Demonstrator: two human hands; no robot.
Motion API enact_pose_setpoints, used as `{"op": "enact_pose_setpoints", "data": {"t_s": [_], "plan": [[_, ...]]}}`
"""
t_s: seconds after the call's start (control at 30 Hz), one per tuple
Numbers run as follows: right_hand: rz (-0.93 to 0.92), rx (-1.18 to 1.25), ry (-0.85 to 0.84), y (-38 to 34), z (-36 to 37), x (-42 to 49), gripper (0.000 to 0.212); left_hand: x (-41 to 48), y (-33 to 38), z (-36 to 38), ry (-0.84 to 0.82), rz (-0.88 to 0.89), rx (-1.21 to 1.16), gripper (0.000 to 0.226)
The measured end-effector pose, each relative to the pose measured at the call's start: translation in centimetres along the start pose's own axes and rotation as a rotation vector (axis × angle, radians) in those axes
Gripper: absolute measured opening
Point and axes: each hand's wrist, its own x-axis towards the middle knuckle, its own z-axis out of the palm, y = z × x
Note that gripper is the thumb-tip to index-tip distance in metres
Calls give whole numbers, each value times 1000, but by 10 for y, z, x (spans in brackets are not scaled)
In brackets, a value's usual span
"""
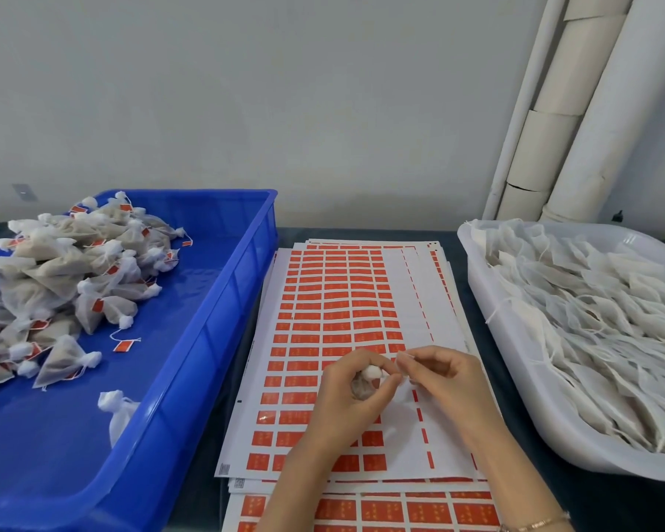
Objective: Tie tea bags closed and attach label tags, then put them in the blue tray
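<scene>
My left hand [346, 393] is closed around a small white mesh tea bag [369, 378], whose gathered top pokes out between thumb and fingers. Beside it, my right hand [442, 378] pinches the bag's thin white string [402, 357] between thumb and forefinger. Both hands hover over a stack of label sheets [334, 312] printed with rows of orange-red tags. The blue tray [223, 301] stands to the left and holds a pile of tied tea bags with orange tags [54, 270]; one untagged tied bag [118, 408] lies near its front.
A white tub [515, 378] on the right is full of flat untied tea bags with loose strings. White pipes [576, 109] lean against the wall at the back right. More label sheets [400, 508] lie under the stack at the table's front edge.
</scene>
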Motion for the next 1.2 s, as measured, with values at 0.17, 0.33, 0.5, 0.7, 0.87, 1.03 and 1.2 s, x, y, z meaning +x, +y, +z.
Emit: {"op": "enact_pose_setpoints", "data": {"t_s": [0.17,0.33,0.5,0.7,0.87,1.03,1.2], "plan": [[14,23,-24,1,0,1,27,1,0,-1,32,-17,9,9],[32,52,-25,0,0,1,29,1,1,-1,63,-45,24,8],[51,65,-16,-1,0,0,30,1,0,-1,94,-72,31,5],[64,87,-30,-4,-1,0,29,1,1,-1,86,-90,28,11],[94,109,-50,-4,-1,-1,32,1,0,0,77,-107,66,14],[141,206,-89,-6,-2,0,38,1,1,1,78,-93,66,19],[183,372,-107,-12,-5,1,53,2,-1,1,131,-108,32,17]]}}
